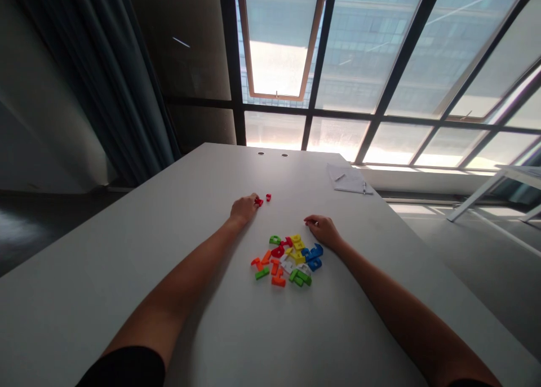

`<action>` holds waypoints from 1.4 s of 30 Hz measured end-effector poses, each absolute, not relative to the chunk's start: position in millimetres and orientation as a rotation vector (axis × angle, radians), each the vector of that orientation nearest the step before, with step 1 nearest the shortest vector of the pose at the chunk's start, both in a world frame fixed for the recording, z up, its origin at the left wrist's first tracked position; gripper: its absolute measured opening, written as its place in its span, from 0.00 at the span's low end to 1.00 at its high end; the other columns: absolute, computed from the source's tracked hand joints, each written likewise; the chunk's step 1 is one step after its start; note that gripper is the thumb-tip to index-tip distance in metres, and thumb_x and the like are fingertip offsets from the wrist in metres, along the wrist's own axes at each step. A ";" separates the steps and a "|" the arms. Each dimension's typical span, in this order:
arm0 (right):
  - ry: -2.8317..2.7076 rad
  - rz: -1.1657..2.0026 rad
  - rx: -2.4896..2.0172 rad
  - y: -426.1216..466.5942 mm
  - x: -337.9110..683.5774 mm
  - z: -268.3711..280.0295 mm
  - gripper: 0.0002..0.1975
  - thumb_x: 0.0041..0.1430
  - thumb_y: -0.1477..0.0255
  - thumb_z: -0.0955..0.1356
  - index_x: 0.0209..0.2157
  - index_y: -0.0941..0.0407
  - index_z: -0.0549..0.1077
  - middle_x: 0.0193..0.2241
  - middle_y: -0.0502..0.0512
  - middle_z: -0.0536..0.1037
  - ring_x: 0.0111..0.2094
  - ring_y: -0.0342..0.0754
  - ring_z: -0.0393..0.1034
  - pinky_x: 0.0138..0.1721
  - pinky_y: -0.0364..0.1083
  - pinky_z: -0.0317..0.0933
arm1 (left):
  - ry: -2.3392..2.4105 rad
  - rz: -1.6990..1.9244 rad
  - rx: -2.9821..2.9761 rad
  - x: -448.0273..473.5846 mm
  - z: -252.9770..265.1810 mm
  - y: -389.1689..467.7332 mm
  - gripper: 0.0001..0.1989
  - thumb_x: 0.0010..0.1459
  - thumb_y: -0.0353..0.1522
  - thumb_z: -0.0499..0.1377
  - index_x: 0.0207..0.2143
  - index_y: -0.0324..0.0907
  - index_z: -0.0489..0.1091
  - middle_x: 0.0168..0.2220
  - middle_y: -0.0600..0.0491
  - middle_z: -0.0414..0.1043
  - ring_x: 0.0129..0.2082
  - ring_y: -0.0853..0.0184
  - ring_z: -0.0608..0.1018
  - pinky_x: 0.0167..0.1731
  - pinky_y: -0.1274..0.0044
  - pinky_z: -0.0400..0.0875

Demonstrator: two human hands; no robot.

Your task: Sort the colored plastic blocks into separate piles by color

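My left hand [244,208] reaches out over the table, its fingers closed on a small red plastic piece [259,202]. Just beyond its fingertips lies another red piece [268,197]. Nearer to me is a loose pile of plastic pieces in several colours, among them a round red piece [278,252], a yellow piece [297,242], a blue piece [313,253], a green piece [300,277] and an orange piece [278,281]. Some look letter-shaped. My right hand [323,229] rests on the table behind the pile's right side, fingers curled together; whether anything is between them is hidden.
The pieces lie on a long white table [236,325]. Paper sheets [347,178] with pens on them lie near its far right edge. Two round holes are at the far end. Tall windows [276,69] stand beyond, a dark curtain [105,77] at left, a white table [519,176] at right.
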State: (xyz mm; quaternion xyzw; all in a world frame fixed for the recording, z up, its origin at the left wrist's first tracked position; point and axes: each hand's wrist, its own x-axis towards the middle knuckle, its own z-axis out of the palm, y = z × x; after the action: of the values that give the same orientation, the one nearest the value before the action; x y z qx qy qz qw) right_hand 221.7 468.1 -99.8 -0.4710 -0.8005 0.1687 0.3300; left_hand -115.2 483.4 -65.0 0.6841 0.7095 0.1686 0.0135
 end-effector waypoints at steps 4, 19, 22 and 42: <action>-2.097 0.416 -1.221 467.0 221.3 -100.0 0.10 0.61 0.73 0.69 0.40 0.54 0.84 0.35 0.55 0.85 0.35 0.50 0.77 0.44 0.47 0.69 | 2.235 0.525 2.109 -111.9 -66.2 501.0 0.12 0.69 0.38 0.60 0.53 0.50 0.75 0.47 0.49 0.83 0.46 0.56 0.83 0.45 0.71 0.74; -2.115 0.390 -1.166 469.3 222.8 -105.0 0.10 0.61 0.74 0.69 0.40 0.53 0.84 0.36 0.55 0.85 0.36 0.50 0.78 0.46 0.48 0.70 | 2.087 0.693 2.256 -102.3 -78.2 520.4 0.20 0.68 0.35 0.62 0.61 0.50 0.70 0.48 0.47 0.80 0.47 0.57 0.81 0.47 0.71 0.74; -2.119 0.391 -1.157 468.8 222.6 -104.8 0.10 0.62 0.74 0.69 0.40 0.53 0.84 0.36 0.55 0.85 0.37 0.50 0.78 0.47 0.48 0.70 | 2.046 0.598 2.389 -101.2 -77.9 518.6 0.21 0.69 0.33 0.59 0.63 0.55 0.71 0.51 0.48 0.75 0.47 0.58 0.79 0.46 0.72 0.74; -2.154 0.357 -1.144 467.5 223.0 -102.4 0.11 0.63 0.75 0.69 0.40 0.53 0.84 0.38 0.55 0.85 0.38 0.51 0.78 0.47 0.48 0.70 | 1.168 0.396 2.463 -34.8 -40.4 411.0 0.13 0.54 0.45 0.72 0.38 0.51 0.80 0.38 0.52 0.81 0.35 0.61 0.82 0.36 0.73 0.74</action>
State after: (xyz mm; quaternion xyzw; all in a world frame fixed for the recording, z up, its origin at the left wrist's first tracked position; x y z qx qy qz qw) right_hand 223.0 467.5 -102.4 -0.4379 -0.8243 0.1367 0.3318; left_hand -34.8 411.0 -40.4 0.8775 0.4161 0.1410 0.1922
